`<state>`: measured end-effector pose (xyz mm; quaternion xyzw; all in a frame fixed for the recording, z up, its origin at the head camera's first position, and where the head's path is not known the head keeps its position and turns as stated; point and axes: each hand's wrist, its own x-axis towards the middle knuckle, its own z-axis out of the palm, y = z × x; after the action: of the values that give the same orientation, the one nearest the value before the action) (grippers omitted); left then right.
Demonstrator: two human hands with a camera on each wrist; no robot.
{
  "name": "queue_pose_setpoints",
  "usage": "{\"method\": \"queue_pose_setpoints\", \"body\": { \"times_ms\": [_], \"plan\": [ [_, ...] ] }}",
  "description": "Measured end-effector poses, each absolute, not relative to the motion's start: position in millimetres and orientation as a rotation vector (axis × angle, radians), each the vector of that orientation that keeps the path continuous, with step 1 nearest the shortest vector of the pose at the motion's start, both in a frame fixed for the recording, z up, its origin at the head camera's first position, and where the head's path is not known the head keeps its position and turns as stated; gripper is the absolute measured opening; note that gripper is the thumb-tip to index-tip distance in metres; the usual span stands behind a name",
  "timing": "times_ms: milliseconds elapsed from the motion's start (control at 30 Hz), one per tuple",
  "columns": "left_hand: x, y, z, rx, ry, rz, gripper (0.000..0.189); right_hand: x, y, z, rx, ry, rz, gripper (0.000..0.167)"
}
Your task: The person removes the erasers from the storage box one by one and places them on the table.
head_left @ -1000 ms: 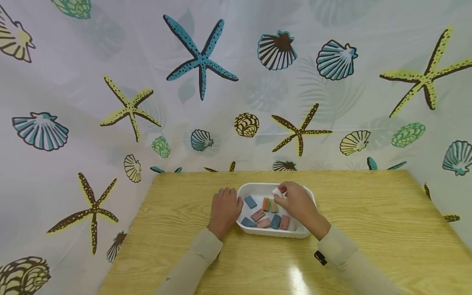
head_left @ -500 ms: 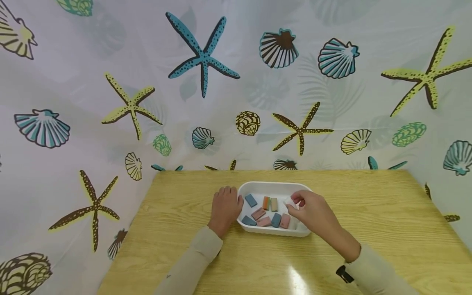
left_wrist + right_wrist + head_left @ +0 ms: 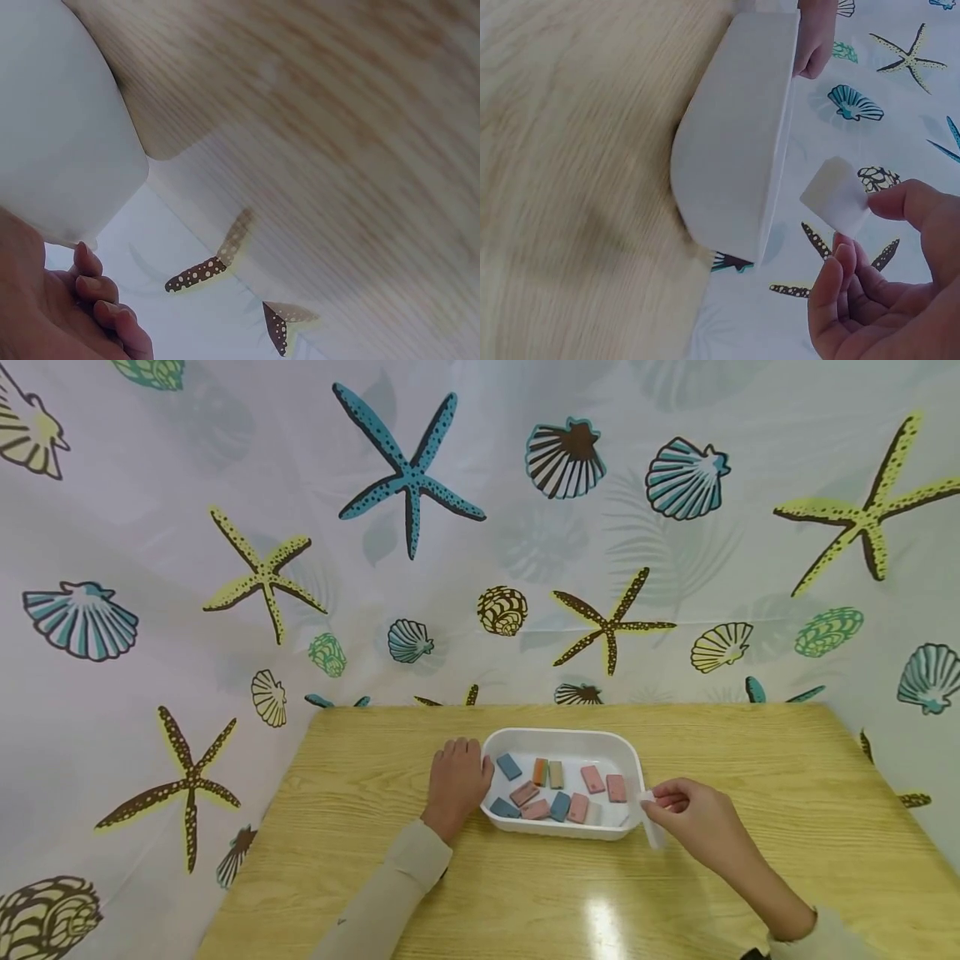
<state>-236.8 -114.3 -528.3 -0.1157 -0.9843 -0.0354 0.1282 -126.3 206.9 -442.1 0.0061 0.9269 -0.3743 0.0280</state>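
**Right Hand: Pinch Hold Beside Tray; Left Hand: Rest at Rim**

On my feed, the right hand (image 3: 701, 818) pinches a white piece (image 3: 838, 196) between thumb and fingertips. The piece is above the table, just outside the tray's right end and apart from it. I judge the edge pinch leaves most of the piece exposed.

The left hand (image 3: 457, 785) rests at the left rim of the white tray (image 3: 562, 743), fingers relaxed, probably to steady it; applied pressure I cannot tell. Pink blocks (image 3: 616, 788) and blue blocks (image 3: 508, 767) lie loosely inside, contained by the walls.

Surface: wood-grain table (image 3: 360, 868), glare at front. Surround: white starfish-and-shell curtain (image 3: 465, 543).
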Motion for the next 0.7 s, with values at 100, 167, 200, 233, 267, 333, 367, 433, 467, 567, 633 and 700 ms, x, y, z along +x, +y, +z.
{"method": "queue_pose_setpoints", "body": {
  "times_ms": [100,167,200,233,267,333,367,433,467,567,633,700],
  "plan": [
    [-237,-115,-529,-0.34,-2.856,-0.114,0.032,-121,220,-450,0.015,2.901,-1.068,0.037],
    [-238,-115,-529,-0.337,-2.862,-0.113,0.032,-117,229,-456,0.01,2.918,-1.003,0.035],
    [-238,-115,-529,-0.334,-2.866,-0.113,0.032,-115,233,-460,0.012,2.916,-0.975,0.034],
    [-238,-115,-529,-0.333,-2.869,-0.116,0.032,-114,237,-463,0.016,2.913,-0.939,0.034],
    [-238,-115,-528,-0.332,-2.874,-0.114,0.032,-112,241,-467,0.018,2.913,-0.903,0.033],
    [-237,-115,-527,-0.334,-2.88,-0.112,0.032,-109,249,-475,0.019,2.902,-0.831,0.033],
    [-236,-115,-527,-0.337,-2.882,-0.111,0.032,-107,252,-479,0.021,2.895,-0.799,0.033],
    [-236,-114,-526,-0.343,-2.885,-0.111,0.031,-104,258,-485,0.023,2.883,-0.751,0.033],
    [-235,-114,-525,-0.343,-2.889,-0.108,0.031,-103,261,-488,0.028,2.877,-0.731,0.034],
    [-235,-114,-526,-0.343,-2.894,-0.115,0.03,-101,267,-494,0.046,2.854,-0.696,0.038],
    [-235,-114,-527,-0.341,-2.893,-0.12,0.03,-100,270,-496,0.056,2.85,-0.687,0.04],
    [-235,-114,-527,-0.339,-2.891,-0.126,0.03,-99,272,-498,0.051,2.847,-0.68,0.043]
  ]
}}
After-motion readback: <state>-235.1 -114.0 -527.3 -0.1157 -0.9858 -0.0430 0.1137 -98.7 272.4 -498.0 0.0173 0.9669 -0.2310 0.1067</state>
